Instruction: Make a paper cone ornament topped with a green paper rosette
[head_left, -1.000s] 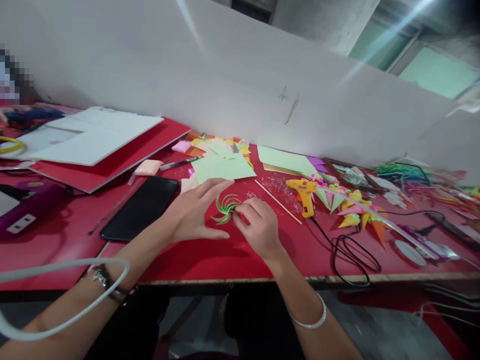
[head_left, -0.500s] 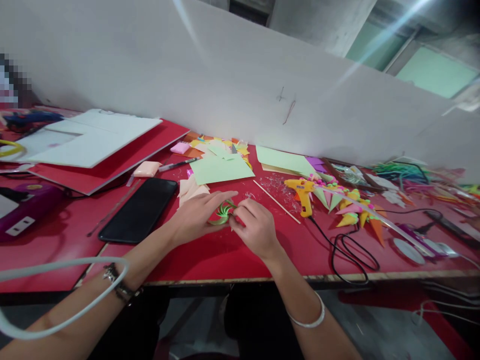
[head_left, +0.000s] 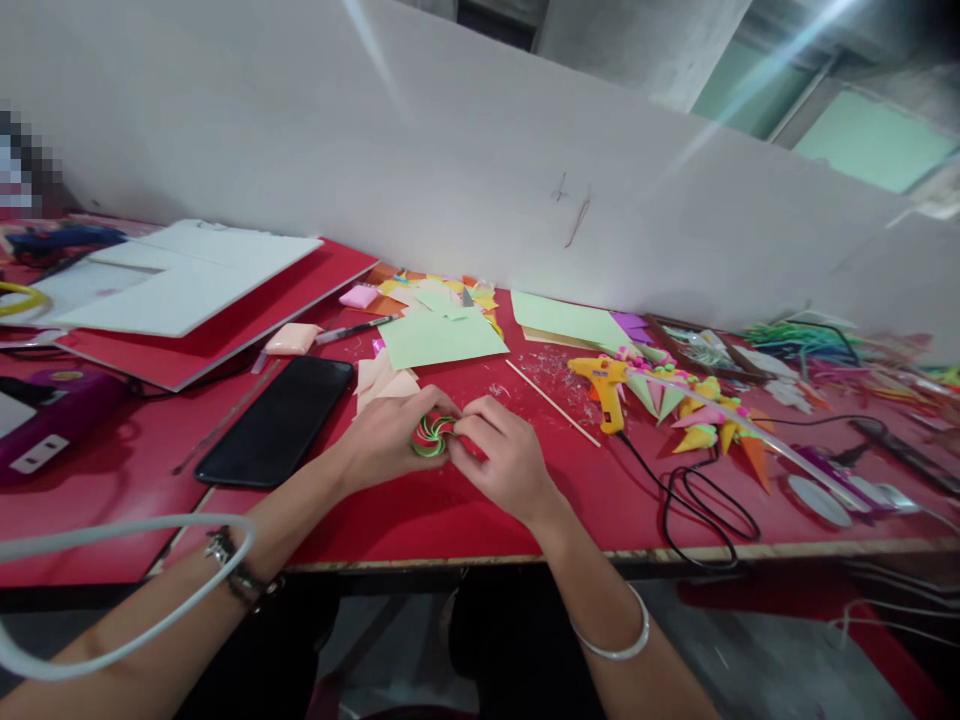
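Observation:
A small round piece with green curved strips in a swirl is between my hands, a little above the red table. Red shows between its strips; its material is too small to tell. My left hand curls around its far and left side. At its right edge, the fingers of my right hand pinch it. A black phone lies left of my left hand, and folded cream paper pieces lie just behind it. Right of my right hand rests a thin wooden stick.
A yellow glue gun with a black looped cord lies at the right, near several paper cones. Pale green sheets lie behind my hands. White boards are stacked at the left, by a purple power strip.
The swirl piece has shifted slightly left and turned, so its face shows more fully with red between the strips. My right fingers have moved a little left along its edge.

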